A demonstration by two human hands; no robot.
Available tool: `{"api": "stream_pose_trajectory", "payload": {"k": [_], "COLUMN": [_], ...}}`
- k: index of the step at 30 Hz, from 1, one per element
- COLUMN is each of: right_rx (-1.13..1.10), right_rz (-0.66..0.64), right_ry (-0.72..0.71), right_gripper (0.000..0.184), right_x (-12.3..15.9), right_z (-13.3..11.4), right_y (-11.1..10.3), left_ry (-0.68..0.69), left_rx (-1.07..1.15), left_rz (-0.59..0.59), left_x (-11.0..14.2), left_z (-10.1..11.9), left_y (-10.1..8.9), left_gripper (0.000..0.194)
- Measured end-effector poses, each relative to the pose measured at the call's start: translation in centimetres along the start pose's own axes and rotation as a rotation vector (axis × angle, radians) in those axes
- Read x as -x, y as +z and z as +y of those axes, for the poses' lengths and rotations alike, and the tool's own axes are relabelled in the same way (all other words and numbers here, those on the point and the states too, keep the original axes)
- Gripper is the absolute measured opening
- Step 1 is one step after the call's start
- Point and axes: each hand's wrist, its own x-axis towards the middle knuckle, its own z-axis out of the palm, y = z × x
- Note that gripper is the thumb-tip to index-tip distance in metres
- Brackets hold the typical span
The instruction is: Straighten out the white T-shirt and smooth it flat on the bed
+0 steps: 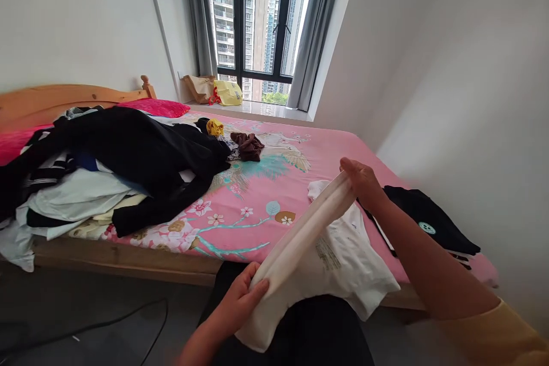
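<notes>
Far to my left a heap of dark and pale clothes (107,171) covers the head end of the pink floral bedsheet (266,194), with a small brown crumpled garment (247,146) and a yellow balled one (215,126) lying beyond it toward the window. My left hand (240,297) is closed on the near end of the white cotton T-shirt (326,251), thumb on top and fingers wrapped under the folded edge. The shirt runs as a taut band up and right to my right hand (362,180), which pinches the far end; its loose body sags onto the bed's near edge and over my lap. I judge it light, soft and limp, not slippery, so it should hold best by the doubled edge at both ends, since anything between will droop. The open pink stretch in the middle of the bed gives flat room to lay it down. Right of my forearm a folded black garment with a round teal logo (429,223) sits near the mattress corner, possibly overhanging it; I can't quite tell. The wall stands near on that side.
</notes>
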Motion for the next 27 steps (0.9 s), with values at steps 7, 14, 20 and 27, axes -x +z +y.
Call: {"api": "stream_pose_trajectory", "payload": {"k": [7,14,20,27], "right_rx": [0.005,-0.048,0.004,0.068], "right_rz": [-0.225,-0.17,-0.182,-0.241], "right_ry": [0.108,0.048,-0.002,-0.113], "right_gripper": [0.011,0.011,0.013,0.011], "right_x": [0.9,1.7,2.9,4.2], "right_z": [3.6,3.5,2.2,1.1], "right_y": [-1.0,-3.4,-4.5,-5.2], "left_ry": [0.023,0.056,0.258,0.236], "left_rx": [-0.168,-0.073,-0.547,-0.716], "left_rz": [0.14,0.225,0.161,0.033], "left_x": [1.3,2.3,2.6,2.8], "left_z": [-1.8,-1.9,-3.5,-3.7], "left_y": [-0.6,0.1,1.6,2.4], "left_gripper": [0.036,0.03,0.017,0.027]}}
